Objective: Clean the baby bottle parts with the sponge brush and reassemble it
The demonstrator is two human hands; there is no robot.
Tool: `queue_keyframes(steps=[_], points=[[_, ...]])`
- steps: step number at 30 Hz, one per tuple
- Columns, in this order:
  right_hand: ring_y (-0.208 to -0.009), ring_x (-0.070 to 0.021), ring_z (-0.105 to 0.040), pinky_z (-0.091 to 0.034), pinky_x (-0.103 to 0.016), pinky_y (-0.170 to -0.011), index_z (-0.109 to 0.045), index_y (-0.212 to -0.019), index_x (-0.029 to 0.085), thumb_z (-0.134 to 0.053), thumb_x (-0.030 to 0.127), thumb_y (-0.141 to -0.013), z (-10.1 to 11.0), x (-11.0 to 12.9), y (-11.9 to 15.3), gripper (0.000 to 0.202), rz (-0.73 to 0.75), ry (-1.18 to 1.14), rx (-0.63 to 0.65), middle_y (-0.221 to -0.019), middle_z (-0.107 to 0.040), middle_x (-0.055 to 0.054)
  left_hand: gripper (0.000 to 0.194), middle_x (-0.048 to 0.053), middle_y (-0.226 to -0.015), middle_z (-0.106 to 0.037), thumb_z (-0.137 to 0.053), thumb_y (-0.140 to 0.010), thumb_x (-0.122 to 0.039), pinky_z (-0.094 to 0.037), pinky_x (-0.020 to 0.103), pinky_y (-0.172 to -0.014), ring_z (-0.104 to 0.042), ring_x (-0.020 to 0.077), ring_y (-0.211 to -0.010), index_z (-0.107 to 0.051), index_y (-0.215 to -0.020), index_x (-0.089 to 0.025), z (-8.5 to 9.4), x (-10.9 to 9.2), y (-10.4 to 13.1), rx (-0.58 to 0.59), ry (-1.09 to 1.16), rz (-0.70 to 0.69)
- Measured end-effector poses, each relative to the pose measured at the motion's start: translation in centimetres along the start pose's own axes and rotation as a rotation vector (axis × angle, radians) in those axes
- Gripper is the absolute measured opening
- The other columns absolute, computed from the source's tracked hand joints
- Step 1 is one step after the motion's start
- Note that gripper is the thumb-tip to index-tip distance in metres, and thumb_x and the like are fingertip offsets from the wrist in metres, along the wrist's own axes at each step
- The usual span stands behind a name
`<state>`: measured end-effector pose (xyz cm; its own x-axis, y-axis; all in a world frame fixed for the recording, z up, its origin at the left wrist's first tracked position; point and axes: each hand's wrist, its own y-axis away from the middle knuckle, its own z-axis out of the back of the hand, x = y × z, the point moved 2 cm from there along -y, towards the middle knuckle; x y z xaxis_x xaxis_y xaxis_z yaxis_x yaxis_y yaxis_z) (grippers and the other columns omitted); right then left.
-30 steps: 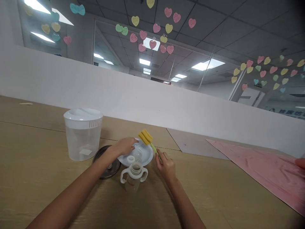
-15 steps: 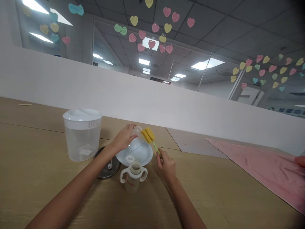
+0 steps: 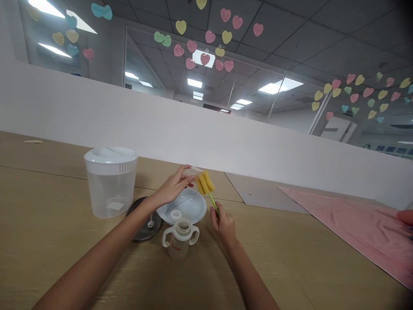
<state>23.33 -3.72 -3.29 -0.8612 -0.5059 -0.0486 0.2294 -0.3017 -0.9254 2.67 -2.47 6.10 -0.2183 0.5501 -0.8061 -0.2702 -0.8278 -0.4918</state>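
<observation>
My left grip (image 3: 174, 187) held a clear cover (image 3: 192, 172), my right grip (image 3: 225, 224) a yellow sponge brush (image 3: 205, 182).
I had both things close together by the white bowl (image 3: 197, 211); a two-handled bottle (image 3: 179, 246) stood upright on the desk (image 3: 290, 258).

A clear, tilted cover (image 3: 192, 171) is held up beside a brush (image 3: 206, 182), yellow sponge uppermost, green handle slanting down.

yellow blazing on the sponge head (image 3: 205, 182), bright green down its stick (image 3: 213, 202)! pale bluish-white on the bowl (image 3: 201, 208), white handles (image 3: 195, 235) and a red mark (image 3: 176, 247) on the clear bottle (image 3: 180, 255), dark grey disc (image 3: 142, 233), pink sheet (image 3: 351, 228), tan tabletop (image 3: 284, 262), heart notes (image 3: 225, 15) flashing pink, yellow, green, blue!
</observation>
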Motion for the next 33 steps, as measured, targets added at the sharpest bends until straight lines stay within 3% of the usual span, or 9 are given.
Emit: queue_keyframes(steps=[6, 9, 14, 17, 22, 26, 28, 30, 33], points=[[-0.036, -0.0078, -0.049, -0.029, -0.018, -0.040, -0.059, -0.096, 0.007, -0.031, 0.033, -0.094, -0.1, 0.5, 0.0, 0.038, 0.020, 0.009, 0.021, -0.045, -0.056, 0.001, 0.050, 0.006, -0.102, -0.062, -0.042, -0.085, -0.046, -0.047, 0.032, -0.081, -0.062, 0.0186, -0.091, -0.034, -0.128, -0.021, -0.1, -1.9, 0.6, -0.046, -0.022, -0.052], [-0.036, -0.0077, -0.048, -0.027, -0.018, -0.039, -0.060, -0.093, 0.008, -0.030, 0.032, -0.094, -0.1, 0.5, -0.1, 0.038, 0.042, 0.017, 0.024, -0.044, -0.056, 0.000, 0.048, 0.005, -0.105, -0.062, -0.042, -0.086, -0.042, -0.045, 0.033, -0.084, -0.060, 0.0184, -0.092, -0.036, -0.129, -0.022, -0.4, -2.8, 0.9, -0.059, -0.158, -0.123], [-0.038, -0.0082, -0.050, -0.030, -0.019, -0.041, -0.061, -0.089, 0.011, -0.030, 0.027, -0.094, -0.1, 0.1, 0.0, 0.035, 0.048, 0.033, 0.018, -0.049, -0.060, -0.001, 0.046, 0.006, -0.120, -0.055, -0.044, -0.085, -0.040, -0.044, 0.031, -0.086, -0.056, 0.0192, -0.098, -0.040, -0.127, -0.023, -1.4, -3.4, 1.4, 0.053, -0.334, -0.242], [-0.042, -0.0082, -0.053, -0.033, -0.020, -0.045, -0.061, -0.089, 0.012, -0.033, 0.023, -0.093, 0.1, -0.2, 0.1, 0.030, 0.056, 0.043, -0.011, -0.056, -0.063, -0.002, 0.048, 0.003, -0.105, -0.063, -0.046, -0.083, -0.045, -0.046, 0.028, -0.073, -0.060, 0.0170, -0.082, -0.039, -0.126, -0.025, -1.5, -3.3, 1.5, 0.093, -0.405, -0.183], [-0.053, -0.0096, -0.058, -0.039, -0.021, -0.051, -0.060, -0.090, 0.011, -0.038, 0.017, -0.091, 0.2, 0.0, 0.3, 0.023, 0.197, 0.035, 0.025, -0.063, -0.064, -0.004, 0.045, 0.000, -0.061, -0.061, -0.038, -0.082, -0.058, -0.036, 0.025, -0.055, -0.055, 0.0163, -0.057, -0.056, -0.096, -0.020, -0.7, -3.6, 1.4, -0.023, -0.726, -0.069], [-0.054, -0.0104, -0.058, -0.041, -0.022, -0.052, -0.060, -0.093, 0.012, -0.036, 0.017, -0.090, 0.0, -0.1, 0.6, 0.024, 0.242, 0.041, 0.010, -0.065, -0.064, -0.005, 0.045, -0.002, -0.054, -0.057, -0.033, -0.084, -0.057, -0.034, 0.023, -0.053, -0.052, 0.0136, -0.052, -0.059, -0.084, -0.020, -0.3, -4.2, 1.5, -0.050, -0.715, -0.085], [-0.052, -0.0102, -0.057, -0.041, -0.022, -0.052, -0.060, -0.093, 0.012, -0.036, 0.019, -0.091, -0.2, -0.4, 0.8, 0.025, 0.192, 0.046, -0.004, -0.064, -0.064, -0.004, 0.042, -0.002, -0.062, -0.062, -0.040, -0.082, -0.057, -0.038, 0.023, -0.056, -0.055, 0.0140, -0.058, -0.059, -0.094, -0.021, -0.3, -4.3, 1.5, -0.006, -0.659, -0.112], [-0.049, -0.0100, -0.056, -0.040, -0.022, -0.050, -0.060, -0.092, 0.012, -0.036, 0.020, -0.091, -0.4, -0.8, 0.9, 0.025, 0.140, 0.056, -0.020, -0.062, -0.064, -0.004, 0.042, 0.001, -0.087, -0.067, -0.043, -0.082, -0.052, -0.043, 0.024, -0.065, -0.059, 0.0153, -0.072, -0.056, -0.109, -0.023, -0.3, -4.4, 1.5, 0.070, -0.562, -0.159], [-0.045, -0.0098, -0.054, -0.038, -0.021, -0.048, -0.060, -0.091, 0.012, -0.036, 0.021, -0.092, -0.4, -1.0, 1.0, 0.026, 0.107, 0.064, -0.028, -0.058, -0.063, -0.003, 0.046, 0.002, -0.117, -0.061, -0.046, -0.083, -0.044, -0.044, 0.029, -0.082, -0.059, 0.0179, -0.091, -0.047, -0.125, -0.026, -0.3, -4.2, 1.6, 0.163, -0.461, -0.190]])
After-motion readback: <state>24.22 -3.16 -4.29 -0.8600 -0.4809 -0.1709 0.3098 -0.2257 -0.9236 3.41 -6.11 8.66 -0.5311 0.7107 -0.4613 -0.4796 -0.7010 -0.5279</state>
